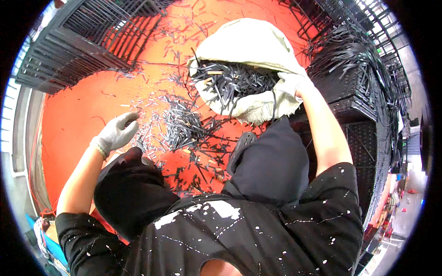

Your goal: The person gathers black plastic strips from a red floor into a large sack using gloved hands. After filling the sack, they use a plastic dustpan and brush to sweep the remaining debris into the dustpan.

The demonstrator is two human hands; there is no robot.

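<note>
My right hand [293, 86], in a pale work glove, grips the right side of the mouth of a big cream woven sack [248, 39]. The sack lies tilted with its opening toward me. Inside it is a heap of short black and grey plastic strip scraps [237, 83], with a few tan pieces among them. My left hand [117, 132], also gloved, hovers by my left knee with its fingers slightly bent and apart, holding nothing. To its right, a loose pile of the same scraps [183, 122] lies on the red floor [73, 124].
Stacked black slatted frames [78, 55] stand at the far left. On the right are black woven panels [340, 92] with long black strips [354, 50] draped over them. More scraps are scattered between my feet; my dark shoe [241, 147] is beside the pile.
</note>
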